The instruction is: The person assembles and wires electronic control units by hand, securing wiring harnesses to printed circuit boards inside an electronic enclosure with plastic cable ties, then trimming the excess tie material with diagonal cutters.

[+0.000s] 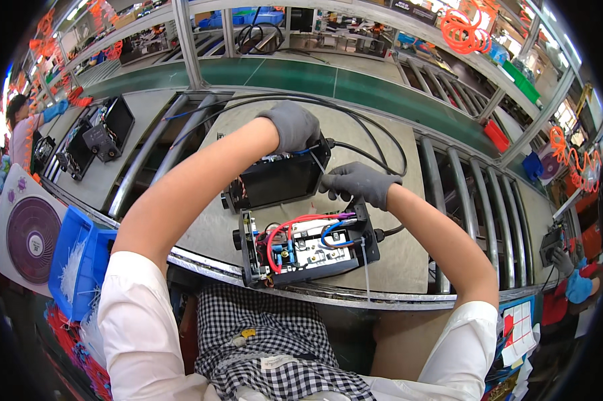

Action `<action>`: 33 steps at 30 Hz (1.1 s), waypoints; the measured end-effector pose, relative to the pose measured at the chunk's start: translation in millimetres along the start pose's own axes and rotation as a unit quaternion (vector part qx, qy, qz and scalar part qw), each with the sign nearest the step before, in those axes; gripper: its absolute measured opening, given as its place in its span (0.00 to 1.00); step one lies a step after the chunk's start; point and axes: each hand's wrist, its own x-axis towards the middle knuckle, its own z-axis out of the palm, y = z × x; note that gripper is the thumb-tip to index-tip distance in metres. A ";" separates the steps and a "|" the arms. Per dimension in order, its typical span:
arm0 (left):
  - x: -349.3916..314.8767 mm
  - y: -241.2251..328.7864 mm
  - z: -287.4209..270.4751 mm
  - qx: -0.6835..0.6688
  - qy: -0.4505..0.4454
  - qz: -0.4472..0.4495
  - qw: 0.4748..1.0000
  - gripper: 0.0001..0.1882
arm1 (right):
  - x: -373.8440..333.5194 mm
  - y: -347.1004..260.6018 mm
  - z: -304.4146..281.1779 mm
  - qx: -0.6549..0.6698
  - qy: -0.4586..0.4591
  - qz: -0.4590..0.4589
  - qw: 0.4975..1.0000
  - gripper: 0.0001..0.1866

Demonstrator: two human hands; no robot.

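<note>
My left hand, in a grey glove, reaches over the far corner of a black metal device housing. Its fingers curl down behind the edge, and their tips are hidden. Just right of that housing, my gloved right hand has thumb and fingers pinched at the lower end of a thin pale strip, apparently a cable tie. Nearer to me lies a second open housing, showing red and blue wires and a metal-plated board. A white cable tie hangs from its right end. Black power cables leave both housings.
The housings rest on a pale board over a roller conveyor. At left are a blue bin of white ties, a fan and more black devices. Co-workers' hands show at far left and right.
</note>
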 end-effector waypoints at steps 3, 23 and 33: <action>-6.9 -8.6 1.7 -0.024 0.036 0.008 0.999 0.13 | -0.3 -6.0 -1.8 -0.031 -0.004 -0.022 0.999 0.18; -10.7 -1.4 48.3 -0.371 0.237 -0.061 0.896 0.16 | 21.2 -44.8 -13.5 -0.278 0.352 -0.255 0.857 0.12; -15.9 9.8 50.2 -0.503 0.289 -0.120 0.806 0.28 | 28.4 -38.5 -21.2 0.005 0.205 -0.258 0.944 0.18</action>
